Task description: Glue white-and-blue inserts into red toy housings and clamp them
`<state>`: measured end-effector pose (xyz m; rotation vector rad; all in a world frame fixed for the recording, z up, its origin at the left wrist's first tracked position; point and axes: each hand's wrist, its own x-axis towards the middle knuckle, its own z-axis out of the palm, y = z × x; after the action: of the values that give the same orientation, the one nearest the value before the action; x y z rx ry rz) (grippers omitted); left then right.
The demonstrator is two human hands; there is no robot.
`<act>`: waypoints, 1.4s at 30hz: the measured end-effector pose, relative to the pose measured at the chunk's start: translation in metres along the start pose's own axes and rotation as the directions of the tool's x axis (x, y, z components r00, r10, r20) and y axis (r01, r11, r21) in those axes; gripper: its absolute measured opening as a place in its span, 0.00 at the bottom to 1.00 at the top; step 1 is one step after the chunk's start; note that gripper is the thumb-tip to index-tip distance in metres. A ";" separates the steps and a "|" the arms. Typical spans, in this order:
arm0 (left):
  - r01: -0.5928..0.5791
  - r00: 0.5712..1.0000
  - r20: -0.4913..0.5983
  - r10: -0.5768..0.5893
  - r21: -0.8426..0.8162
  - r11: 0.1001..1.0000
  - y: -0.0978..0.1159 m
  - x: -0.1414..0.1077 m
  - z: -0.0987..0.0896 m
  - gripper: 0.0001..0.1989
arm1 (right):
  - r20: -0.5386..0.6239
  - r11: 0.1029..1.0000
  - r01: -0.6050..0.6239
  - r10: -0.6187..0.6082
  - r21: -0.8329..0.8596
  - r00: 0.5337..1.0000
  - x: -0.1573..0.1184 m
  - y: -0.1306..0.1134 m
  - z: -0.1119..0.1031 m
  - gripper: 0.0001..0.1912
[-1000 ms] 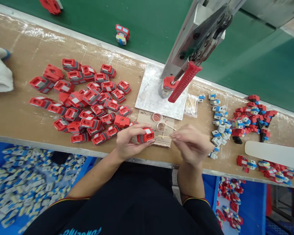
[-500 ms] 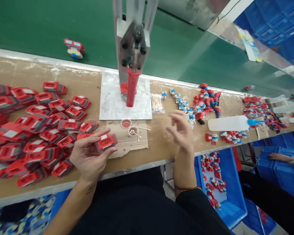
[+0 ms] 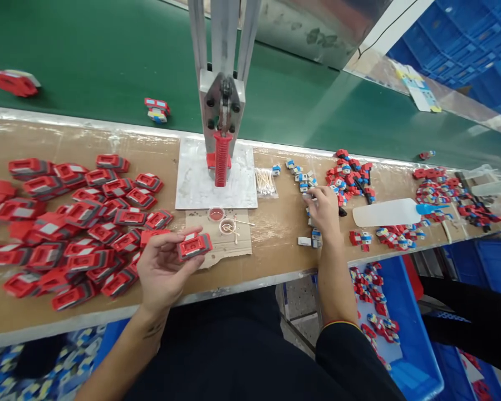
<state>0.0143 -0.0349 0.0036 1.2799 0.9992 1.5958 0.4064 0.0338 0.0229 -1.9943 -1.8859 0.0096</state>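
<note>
My left hand (image 3: 163,273) grips a red and grey toy part (image 3: 194,246) by its ends, hollow side up, above a torn piece of cardboard (image 3: 242,245). Over on the right, my right hand (image 3: 324,209) reaches down into a row of small white and blue parts (image 3: 303,178). Its fingers are bent close together at those parts; whatever lies between the fingertips is too small to make out. Two small cups, one with red liquid (image 3: 216,214) and one holding swabs (image 3: 227,226), sit on the cardboard between my hands.
A press with a red handle (image 3: 222,161) rises from a white plate (image 3: 192,189). Red parts (image 3: 83,214) are heaped at left. Swabs (image 3: 266,182), red-blue assemblies (image 3: 348,175) and a white bottle (image 3: 386,213) lie rightward. Behind runs a green belt (image 3: 87,67) carrying toy parts.
My right hand has moved right and down to the white and blue parts, its fingers closing in. The left hand still holds the red part. Another red piece has appeared at far left on the belt.
</note>
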 end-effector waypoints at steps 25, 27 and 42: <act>0.226 0.960 0.220 -0.174 -0.238 0.945 0.005 -0.025 0.030 0.19 | -0.134 0.450 0.209 -0.194 0.868 0.972 -0.104 -0.154 -0.009 0.21; 0.213 0.961 0.220 -0.170 -0.190 0.958 0.005 -0.026 0.030 0.17 | -0.199 0.561 0.376 -0.351 0.738 0.915 -0.100 -0.159 -0.016 0.26; 0.722 0.637 0.549 -0.541 -0.180 0.667 0.021 -0.018 0.022 0.29 | -0.172 0.468 0.612 -0.688 0.637 0.705 -0.073 -0.156 -0.030 0.15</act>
<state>0.0351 -0.0568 0.0213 0.8040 0.6740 0.8014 0.2580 -0.0426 0.0759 -0.7255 -2.1851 0.5142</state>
